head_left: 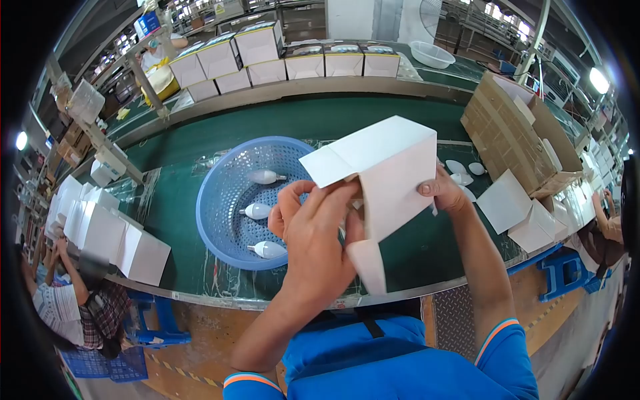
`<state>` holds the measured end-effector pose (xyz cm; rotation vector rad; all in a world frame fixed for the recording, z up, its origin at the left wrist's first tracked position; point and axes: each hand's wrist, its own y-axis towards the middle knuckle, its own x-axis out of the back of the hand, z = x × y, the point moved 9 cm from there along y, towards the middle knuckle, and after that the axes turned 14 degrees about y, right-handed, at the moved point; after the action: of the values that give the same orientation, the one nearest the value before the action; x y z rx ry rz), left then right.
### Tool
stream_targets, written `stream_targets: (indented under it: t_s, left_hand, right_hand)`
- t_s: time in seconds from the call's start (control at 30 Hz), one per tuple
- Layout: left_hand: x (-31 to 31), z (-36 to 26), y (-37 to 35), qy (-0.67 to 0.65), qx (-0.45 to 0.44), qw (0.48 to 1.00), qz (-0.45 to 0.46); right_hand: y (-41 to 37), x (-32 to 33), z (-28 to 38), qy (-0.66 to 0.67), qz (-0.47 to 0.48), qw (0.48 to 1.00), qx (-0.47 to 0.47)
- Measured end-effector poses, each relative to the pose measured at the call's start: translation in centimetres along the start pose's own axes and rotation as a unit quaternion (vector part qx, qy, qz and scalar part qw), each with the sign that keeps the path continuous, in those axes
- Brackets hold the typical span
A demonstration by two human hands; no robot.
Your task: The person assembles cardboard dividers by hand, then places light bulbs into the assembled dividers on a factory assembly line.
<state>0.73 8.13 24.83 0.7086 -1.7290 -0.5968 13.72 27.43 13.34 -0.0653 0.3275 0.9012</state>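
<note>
A white cardboard box (400, 173) with open flaps is held up above the green work surface. My right hand (445, 191) grips its right side, thumb on the face. My left hand (319, 223) is at the open end, its fingers partly inside and closed near the flap; what they pinch, if anything, is hidden. Left of the box stands a blue perforated basket (208, 207) with white bulbs (268, 249) inside. More white bulbs (460, 175) lie on the surface beyond my right hand.
White boxes (143, 253) stand at the left. A brown carton (513, 133) and folded white boxes (507, 203) are at the right. Packed boxes (267, 67) and a white basin (432, 55) line the back shelf. People (60, 293) sit at both sides.
</note>
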Motion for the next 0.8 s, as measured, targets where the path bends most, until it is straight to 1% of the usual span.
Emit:
stream_targets:
  t_s: [0.03,0.1,0.13,0.17,0.2,0.23,0.3,0.33,0.4,0.43,0.47,0.5,0.53,0.57,0.63,0.67,0.7,0.73,0.77,0.8]
  left_hand:
    - [-0.6,1.3,-0.4,-0.031,0.027,0.999,-0.002]
    - [-1.7,3.8,-0.8,-0.119,0.112,0.986,0.041]
    - [-3.2,5.8,-1.6,-0.223,0.159,0.961,0.029]
    - [-4.7,7.7,-2.3,-0.322,0.203,0.925,0.016]
    - [-4.9,7.9,-1.6,-0.444,0.215,0.868,0.045]
    - [-4.6,8.5,-2.0,-0.471,0.261,0.842,0.021]
    - [-5.2,11.2,-2.8,-0.528,0.362,0.768,-0.015]
    - [-5.2,12.4,-2.8,-0.525,0.364,0.769,-0.011]
    - [-5.9,14.0,-3.2,-0.643,0.363,0.674,0.024]
    - [-5.8,14.2,-3.3,-0.642,0.365,0.673,0.032]
    - [-5.6,15.0,-3.9,-0.607,0.397,0.688,0.026]
    - [-5.4,15.8,-4.5,-0.571,0.427,0.700,0.020]
    - [-5.2,16.0,-4.5,-0.594,0.414,0.689,0.008]
    - [-5.3,16.9,-4.8,-0.594,0.417,0.688,0.013]
    - [-5.5,18.6,-4.9,-0.680,0.390,0.620,-0.024]
    - [-5.2,18.9,-4.8,-0.680,0.392,0.619,-0.031]
    - [-5.0,19.4,-4.8,-0.678,0.394,0.620,-0.031]
    - [-5.0,19.6,-4.8,-0.704,0.384,0.597,-0.024]
    - [-4.9,19.9,-4.7,-0.730,0.372,0.573,-0.017]
    - [-4.7,20.2,-4.6,-0.745,0.354,0.565,-0.017]
  right_hand:
    - [0.4,-0.5,0.6,-0.001,0.003,1.000,-0.006]
    - [1.1,-1.4,2.7,-0.127,-0.012,0.991,0.040]
    - [1.6,-2.4,3.9,-0.172,-0.007,0.983,0.065]
    - [2.4,-3.5,5.1,-0.214,-0.001,0.973,0.091]
    - [3.4,-4.5,6.1,-0.263,0.010,0.959,0.104]
    - [4.4,-5.6,7.1,-0.311,0.020,0.943,0.116]
    - [5.9,-8.8,9.3,-0.403,0.050,0.897,0.172]
    - [6.8,-10.0,10.0,-0.433,0.061,0.884,0.168]
    - [7.9,-13.0,11.1,-0.483,0.095,0.856,0.159]
    - [8.2,-15.0,11.5,-0.504,0.120,0.841,0.154]
    - [8.2,-16.9,12.7,-0.501,0.113,0.845,0.150]
    - [8.1,-19.2,13.5,-0.555,0.127,0.810,0.137]
    - [8.1,-20.9,13.6,-0.607,0.142,0.772,0.123]
    - [7.9,-21.7,13.5,-0.605,0.140,0.775,0.118]
    - [6.8,-24.8,13.8,-0.677,0.156,0.675,0.250]
    - [7.9,-25.7,13.4,-0.674,0.156,0.678,0.248]
    - [9.6,-26.5,13.1,-0.712,0.142,0.643,0.245]
    - [10.5,-26.7,12.8,-0.747,0.128,0.606,0.241]
    - [10.3,-27.1,13.1,-0.745,0.128,0.608,0.242]
    - [10.0,-27.7,13.3,-0.732,0.149,0.630,0.213]
